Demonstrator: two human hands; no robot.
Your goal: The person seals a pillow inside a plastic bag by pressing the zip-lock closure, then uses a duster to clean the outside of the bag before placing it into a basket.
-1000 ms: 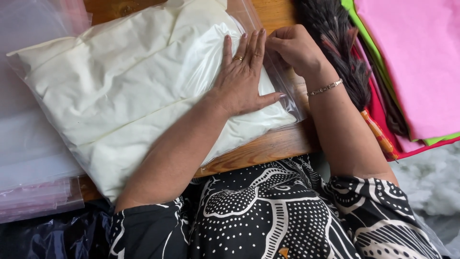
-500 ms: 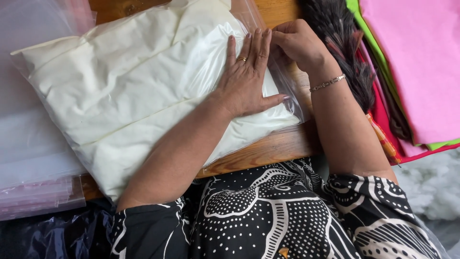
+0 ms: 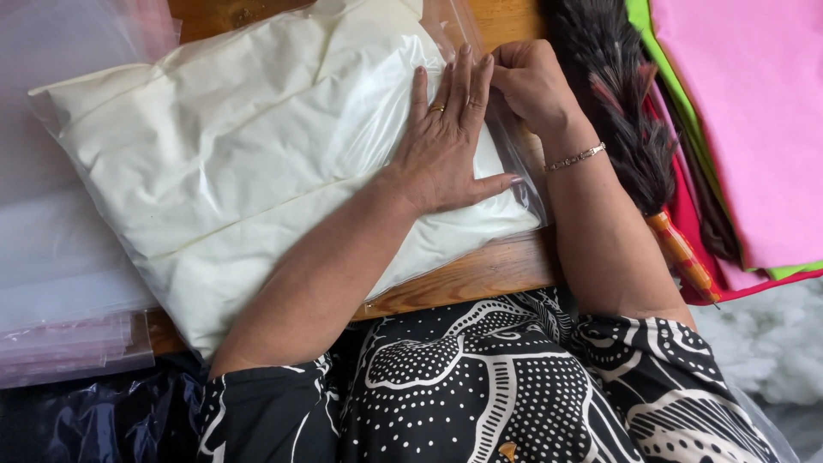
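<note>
A clear plastic bag [image 3: 257, 171] holding folded cream-white fabric lies across the wooden table [image 3: 480, 274]. My left hand [image 3: 446, 146] rests flat on the bag's right end, fingers spread and pointing away from me, pressing it down. My right hand [image 3: 531, 81] is curled at the bag's right edge, just past my left fingertips, pinching the plastic edge there. A thin bracelet sits on my right wrist.
A stack of empty clear plastic bags [image 3: 60, 283] lies at the left. A dark feather duster [image 3: 626, 129] with an orange handle lies at the right of my right arm. Beyond it are stacked pink, green and red fabric sheets [image 3: 737, 111]. White fluffy stuffing [image 3: 771, 343] sits at lower right.
Both hands have crept slightly along the bag's right edge, away from me. The bag has hardly moved.
</note>
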